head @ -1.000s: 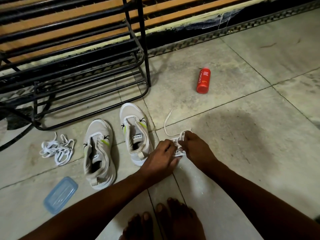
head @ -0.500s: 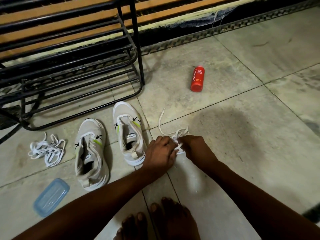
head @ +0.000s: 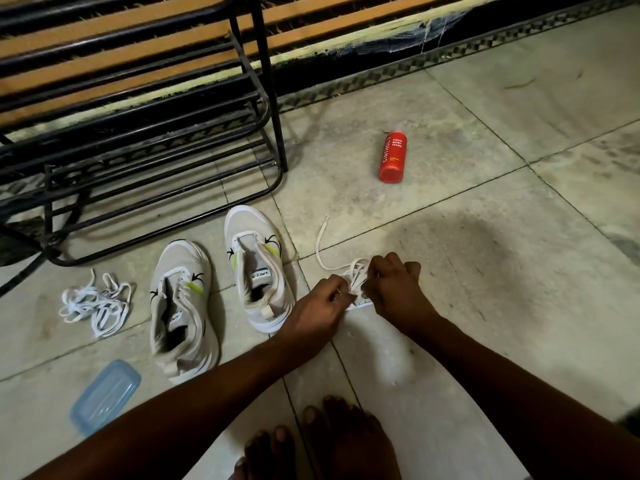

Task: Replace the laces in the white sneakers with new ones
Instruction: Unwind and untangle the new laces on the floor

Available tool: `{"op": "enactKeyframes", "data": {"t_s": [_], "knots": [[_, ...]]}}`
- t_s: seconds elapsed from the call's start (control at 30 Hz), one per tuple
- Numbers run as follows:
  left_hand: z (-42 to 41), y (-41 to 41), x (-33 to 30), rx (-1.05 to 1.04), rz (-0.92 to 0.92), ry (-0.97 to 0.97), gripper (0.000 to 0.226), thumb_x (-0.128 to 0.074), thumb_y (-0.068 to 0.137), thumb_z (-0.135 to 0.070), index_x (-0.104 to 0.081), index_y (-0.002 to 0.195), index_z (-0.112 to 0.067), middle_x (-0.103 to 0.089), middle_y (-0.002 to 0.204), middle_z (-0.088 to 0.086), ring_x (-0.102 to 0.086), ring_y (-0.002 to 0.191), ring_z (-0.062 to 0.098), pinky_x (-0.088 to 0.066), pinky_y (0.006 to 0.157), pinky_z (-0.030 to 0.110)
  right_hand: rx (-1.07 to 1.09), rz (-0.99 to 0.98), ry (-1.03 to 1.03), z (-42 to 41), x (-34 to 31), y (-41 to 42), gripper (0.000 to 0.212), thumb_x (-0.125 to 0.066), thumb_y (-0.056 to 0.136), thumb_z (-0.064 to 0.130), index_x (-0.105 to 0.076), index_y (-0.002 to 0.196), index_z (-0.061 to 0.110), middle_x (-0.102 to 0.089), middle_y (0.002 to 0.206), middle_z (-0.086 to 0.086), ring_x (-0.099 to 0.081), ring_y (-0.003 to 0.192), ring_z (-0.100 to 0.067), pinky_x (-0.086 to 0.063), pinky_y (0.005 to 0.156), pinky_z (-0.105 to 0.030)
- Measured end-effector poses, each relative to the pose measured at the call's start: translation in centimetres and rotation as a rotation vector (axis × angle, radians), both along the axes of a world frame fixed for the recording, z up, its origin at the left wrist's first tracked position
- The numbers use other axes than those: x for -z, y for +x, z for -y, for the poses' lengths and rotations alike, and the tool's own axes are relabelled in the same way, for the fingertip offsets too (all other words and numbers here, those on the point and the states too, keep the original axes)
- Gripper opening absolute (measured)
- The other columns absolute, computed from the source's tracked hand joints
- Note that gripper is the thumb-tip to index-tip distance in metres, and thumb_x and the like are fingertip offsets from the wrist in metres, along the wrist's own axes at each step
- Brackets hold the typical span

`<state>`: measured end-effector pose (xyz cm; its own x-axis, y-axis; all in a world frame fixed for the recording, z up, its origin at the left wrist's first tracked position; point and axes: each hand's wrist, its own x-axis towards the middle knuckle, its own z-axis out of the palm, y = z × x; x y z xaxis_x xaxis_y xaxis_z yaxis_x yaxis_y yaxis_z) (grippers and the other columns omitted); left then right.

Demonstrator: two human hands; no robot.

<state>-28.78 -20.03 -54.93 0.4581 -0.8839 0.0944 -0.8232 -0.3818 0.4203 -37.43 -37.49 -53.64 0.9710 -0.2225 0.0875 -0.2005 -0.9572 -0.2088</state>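
Both hands work over the tiled floor point(head: 519, 306), just right of the two white sneakers. The left hand point(head: 317, 306) and the right hand point(head: 394, 289) each have fingers curled in a pinching grip on a small bundle of white lace point(head: 356, 277), which sits between them low over the floor; one free end of it trails away across the tile toward the red bottle point(head: 392, 156). What looks like a strip of paper or wrapper shows just under the hands, though it is too small to be sure. The near sneaker point(head: 181, 306) and the far sneaker point(head: 254, 265) stand side by side with toes pointing away, tongues open and eyelets bare, so the old laces appear already out; a loose heap of laces point(head: 93, 304) lies to their left, near the foot of the black shoe rack point(head: 156, 161). A blue plastic lid point(head: 105, 396) lies nearer the person, whose bare toes show at the bottom edge. The step in hand seems to be loosening or unwrapping the new lace bundle. Next, by my reading, the bundle must be shaken out to full length, one tip found, and a sneaker brought close so the tip can enter the lowest eyelet; tangles in the bundle could slow this.
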Motion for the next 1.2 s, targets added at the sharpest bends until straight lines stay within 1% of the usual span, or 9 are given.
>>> {"op": "enactKeyframes", "data": {"t_s": [0.1, 0.2, 0.3, 0.47, 0.6, 0.77, 0.87, 1.0, 1.2], "knots": [[-0.2, 0.0, 0.6, 0.049, 0.006, -0.013, 0.006, -0.05, 0.101, -0.041, -0.055, 0.098, -0.037, -0.054, 0.102, -0.02, -0.052, 0.097, -0.002, -0.04, 0.076, 0.031, 0.08, 0.087, 0.11, 0.3, 0.3, -0.2, 0.015, -0.086, 0.074, 0.02, -0.071, 0.075, 0.019, -0.058, 0.094, 0.0, -0.054, 0.095, -0.027, -0.03, 0.076, -0.04], [-0.3, 0.2, 0.6, 0.097, 0.069, 0.014, 0.017, -0.057, 0.099, -0.017, -0.067, 0.113, -0.014, -0.06, 0.117, -0.001, -0.053, 0.112, 0.022, -0.053, 0.078, 0.037, 0.372, 0.156, 0.343, 0.4, 0.5, -0.4, 0.03, -0.084, 0.073, 0.041, -0.063, 0.09, 0.029, -0.056, 0.1, 0.008, -0.048, 0.1, -0.018, -0.03, 0.08, -0.038], [0.1, 0.4, 0.0, 0.108, 0.098, 0.081, 0.029, -0.056, 0.091, -0.006, -0.068, 0.117, -0.005, -0.06, 0.122, 0.011, -0.052, 0.115, 0.031, -0.054, 0.08, 0.041, 0.608, 0.118, 0.739, 0.9, 0.0, 0.6, 0.049, -0.081, 0.071, 0.06, -0.057, 0.105, 0.032, -0.067, 0.096, 0.011, -0.062, 0.097, -0.013, -0.047, 0.085, -0.041], [0.6, -0.1, -0.6, 0.091, 0.111, 0.008, 0.029, -0.048, 0.104, -0.024, -0.069, 0.108, -0.004, -0.063, 0.111, 0.014, -0.056, 0.106, 0.033, -0.049, 0.087, 0.042, 0.482, 0.104, 0.983, 1.2, -0.3, 1.9, 0.036, -0.087, 0.077, 0.029, -0.073, 0.108, 0.017, -0.074, 0.088, 0.003, -0.073, 0.088, -0.012, -0.055, 0.084, -0.027], [0.1, -0.2, 0.0, 0.091, 0.142, 0.02, 0.027, -0.051, 0.101, -0.016, -0.07, 0.116, -0.002, -0.066, 0.118, 0.017, -0.061, 0.108, 0.036, -0.05, 0.09, 0.042, 0.335, 0.29, 0.836, 0.3, 0.2, 1.6, 0.024, -0.082, 0.082, 0.012, -0.078, 0.104, 0.019, -0.076, 0.097, 0.003, -0.071, 0.091, -0.009, -0.055, 0.087, -0.029], [-0.6, -0.2, 0.5, -0.087, -0.041, -0.03, 0.025, -0.046, 0.101, -0.044, -0.05, 0.126, -0.049, -0.058, 0.127, -0.02, -0.057, 0.11, 0.003, -0.043, 0.094, 0.025, -0.119, 0.303, 0.296, 0.7, 0.7, 0.7, 0.04, -0.08, 0.067, -0.011, -0.079, 0.1, 0.012, -0.074, 0.083, -0.003, -0.07, 0.08, -0.03, -0.055, 0.067, -0.043], [-0.5, 0.0, -0.1, -0.108, -0.094, -0.078, 0.02, -0.046, 0.103, -0.033, -0.052, 0.121, -0.039, -0.056, 0.124, -0.011, -0.061, 0.109, 0.012, -0.05, 0.098, 0.039, -0.201, 0.175, 0.119, 0.7, 1.1, 0.1, 0.042, -0.084, 0.064, -0.004, -0.079, 0.099, 0.018, -0.073, 0.081, 0.004, -0.069, 0.083, -0.027, -0.051, 0.07, -0.04], [0.0, 0.4, -0.4, -0.226, -0.135, -0.152, 0.038, -0.058, 0.094, -0.006, -0.055, 0.131, -0.007, -0.043, 0.136, 0.009, -0.054, 0.117, 0.024, -0.047, 0.101, 0.03, -0.239, 0.113, -0.011, 0.5, 1.2, 0.1, 0.054, -0.087, 0.048, -0.004, -0.079, 0.094, 0.022, -0.071, 0.078, 0.006, -0.069, 0.084, -0.024, -0.051, 0.067, -0.039], [0.5, 0.2, -0.3, -0.357, -0.217, -0.152, 0.033, -0.066, 0.091, -0.008, -0.061, 0.124, -0.008, -0.056, 0.123, 0.01, -0.057, 0.111, 0.028, -0.04, 0.094, 0.029, -0.287, 0.031, -0.096, 0.5, 0.9, 0.0, 0.07, -0.086, 0.03, -0.004, -0.08, 0.094, 0.025, -0.074, 0.092, 0.011, -0.067, 0.091, -0.022, -0.05, 0.061, -0.043]]}}
